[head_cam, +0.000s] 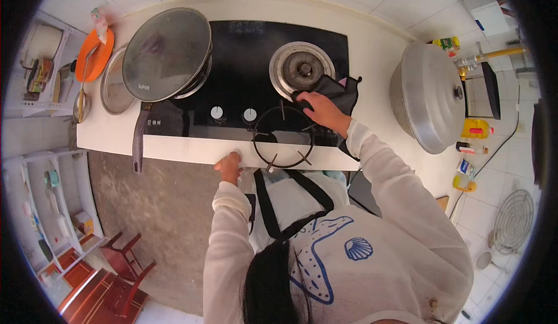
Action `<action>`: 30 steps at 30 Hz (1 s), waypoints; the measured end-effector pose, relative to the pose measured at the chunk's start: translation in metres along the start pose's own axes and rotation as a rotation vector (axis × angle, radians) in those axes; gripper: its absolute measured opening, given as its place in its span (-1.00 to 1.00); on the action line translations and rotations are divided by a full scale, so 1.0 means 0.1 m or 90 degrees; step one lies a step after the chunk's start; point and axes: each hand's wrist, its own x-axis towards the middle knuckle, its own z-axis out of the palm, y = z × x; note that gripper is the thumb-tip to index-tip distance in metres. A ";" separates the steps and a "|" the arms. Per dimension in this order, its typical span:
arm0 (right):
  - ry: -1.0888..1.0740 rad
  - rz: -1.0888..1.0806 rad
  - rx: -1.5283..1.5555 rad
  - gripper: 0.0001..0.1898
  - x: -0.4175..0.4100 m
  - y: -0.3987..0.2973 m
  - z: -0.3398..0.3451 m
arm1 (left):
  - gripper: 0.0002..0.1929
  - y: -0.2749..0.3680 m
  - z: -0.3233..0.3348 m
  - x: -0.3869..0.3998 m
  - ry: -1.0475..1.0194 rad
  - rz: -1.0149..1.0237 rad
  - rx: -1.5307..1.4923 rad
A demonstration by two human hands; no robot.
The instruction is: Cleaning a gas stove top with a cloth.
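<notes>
My right hand (326, 112) grips a dark cloth (338, 95) on the glass-topped gas stove (239, 66), beside the right burner (305, 69). Part of the cloth lies over that burner's front rim. No pot support sits over this burner. A round black metal pot support (254, 147) with several prongs lies across the stove's front edge and the counter, just left of the right hand. At the counter's front edge is my left hand (229, 167), fingers curled; whether they hold anything cannot be made out.
On the left burner stands a frying pan with a glass lid (168, 55), its handle (138, 140) jutting past the counter edge. A metal lid (114, 84), an orange board (93, 58) and a ladle (81, 101) are farther left. At right stands a large lidded aluminium pot (429, 97), near bottles (475, 129).
</notes>
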 end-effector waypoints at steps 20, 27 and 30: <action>0.007 0.032 0.010 -0.70 0.01 0.19 -0.08 | -0.38 -0.21 0.14 0.63 -0.038 -0.059 -0.050; -0.057 0.059 0.066 -0.55 0.09 0.16 0.00 | -0.39 0.04 0.01 0.06 -0.054 -0.011 0.026; -0.077 -0.039 -0.073 -0.50 0.12 0.08 0.06 | -0.40 -0.08 0.09 0.25 -0.026 -0.004 0.010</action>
